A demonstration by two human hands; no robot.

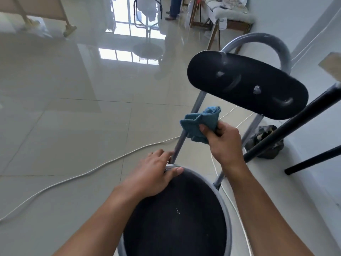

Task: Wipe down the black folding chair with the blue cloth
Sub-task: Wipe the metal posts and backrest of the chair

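The black folding chair has a round black seat (177,218) ringed by a grey metal frame, directly below me. Its oval black backrest (247,85) tilts up at the right, with pale smudges on it. My left hand (156,174) rests on the seat's far rim, thumb on the edge, fingers by the grey upright tube (181,139). My right hand (223,139) grips the bunched blue cloth (201,122), which is pressed around that upright tube below the backrest.
A white cable (96,169) snakes across the glossy tiled floor. Black furniture legs (291,126) slant in at the right above a dark crumpled bag (265,143). A wooden bench (230,19) stands at the back right, near a person's legs (174,8). A white wall runs along the right.
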